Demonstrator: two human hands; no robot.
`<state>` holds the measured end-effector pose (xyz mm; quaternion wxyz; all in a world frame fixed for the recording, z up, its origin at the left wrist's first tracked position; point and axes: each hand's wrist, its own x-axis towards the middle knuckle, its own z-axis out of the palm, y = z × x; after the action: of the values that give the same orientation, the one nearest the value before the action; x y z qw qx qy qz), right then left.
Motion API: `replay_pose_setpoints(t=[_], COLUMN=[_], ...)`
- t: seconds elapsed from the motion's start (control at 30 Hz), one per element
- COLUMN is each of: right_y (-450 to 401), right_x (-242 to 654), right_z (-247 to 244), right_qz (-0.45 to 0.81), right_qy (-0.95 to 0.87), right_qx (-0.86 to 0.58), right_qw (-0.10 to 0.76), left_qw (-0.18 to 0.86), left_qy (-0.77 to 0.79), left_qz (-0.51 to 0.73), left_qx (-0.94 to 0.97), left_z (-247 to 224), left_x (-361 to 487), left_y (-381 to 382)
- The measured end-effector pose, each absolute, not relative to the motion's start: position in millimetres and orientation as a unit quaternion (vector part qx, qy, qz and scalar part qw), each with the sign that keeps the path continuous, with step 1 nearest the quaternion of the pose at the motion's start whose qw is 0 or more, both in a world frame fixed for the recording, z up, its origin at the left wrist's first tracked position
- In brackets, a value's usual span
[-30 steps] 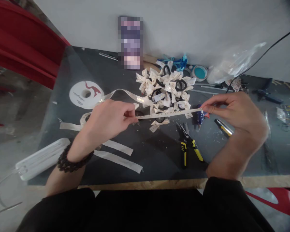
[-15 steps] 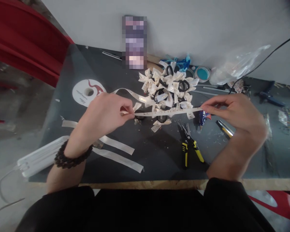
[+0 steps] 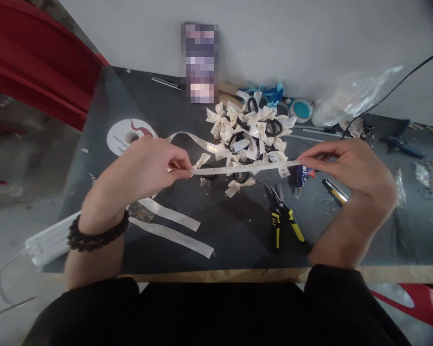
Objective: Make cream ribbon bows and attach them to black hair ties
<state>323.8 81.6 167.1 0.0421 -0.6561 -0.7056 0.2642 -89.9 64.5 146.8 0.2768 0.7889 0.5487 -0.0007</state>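
Observation:
A cream ribbon (image 3: 238, 169) with printed lettering is stretched taut between my two hands, above the table. My left hand (image 3: 147, 163) pinches it at the left, thumb against fingers. At the other end my right hand (image 3: 339, 163) pinches it between thumb and fingertips. Behind the ribbon lies a heap of black hair ties with cream bows (image 3: 252, 129). A white ribbon spool (image 3: 117, 137) sits just beyond my left hand, partly covered by it. Yellow-and-black snips (image 3: 283, 206) lie with blades apart below the ribbon.
Cut ribbon strips (image 3: 180, 235) lie at the front left, near a white power strip (image 3: 54, 238). A blue glue gun tip (image 3: 301, 180) and a utility knife (image 3: 335, 191) are by my right hand. A blurred phone-shaped object (image 3: 201, 62) leans on the wall; a tape roll (image 3: 303, 109) stands behind.
My left hand has slid slightly left along the ribbon, so a longer stretch shows between my hands. My right hand is nearly where it was, still pinching.

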Motion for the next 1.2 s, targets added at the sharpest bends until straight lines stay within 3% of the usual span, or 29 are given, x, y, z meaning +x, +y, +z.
replay_pose_setpoints(t=[0.2,0.4,0.47,0.53,0.6,0.67,0.77,1.03,1.2], right_y=[77.8,76.2,65.6,48.9,30.0,13.8,1.3,13.6,22.7], right_x=[322.4,305.9,284.1,255.4,225.1,199.0,176.2,185.2,193.5], right_z=[170.4,161.0,158.8,156.6,151.5,142.6,127.3,117.8,119.7], right_qz=[0.308,0.204,0.127,0.107,0.212,0.322,0.403,0.381,0.446], right_qy=[-0.706,-0.745,-0.754,-0.773,-0.802,-0.820,-0.796,-0.794,-0.743], right_qx=[-0.627,-0.635,-0.640,-0.598,-0.514,-0.427,-0.414,-0.429,-0.452], right_qw=[0.116,0.022,0.074,0.182,0.219,0.204,0.180,0.200,0.209], left_qw=[0.308,0.324,0.359,0.397,0.408,0.396,0.388,0.379,0.365], left_qy=[0.509,0.491,0.477,0.460,0.441,0.430,0.418,0.435,0.450], left_qz=[-0.069,-0.081,-0.059,-0.034,-0.009,0.008,0.007,-0.005,-0.034], left_qx=[0.801,0.805,0.800,0.793,0.799,0.811,0.822,0.817,0.814], left_z=[155.1,164.0,161.0,154.8,148.7,145.5,146.7,151.9,152.8], left_x=[-101.7,-108.6,-101.8,-88.9,-72.5,-57.3,-45.5,-63.3,-84.8], left_y=[65.8,66.7,63.2,57.6,50.6,43.6,36.2,38.2,46.5])
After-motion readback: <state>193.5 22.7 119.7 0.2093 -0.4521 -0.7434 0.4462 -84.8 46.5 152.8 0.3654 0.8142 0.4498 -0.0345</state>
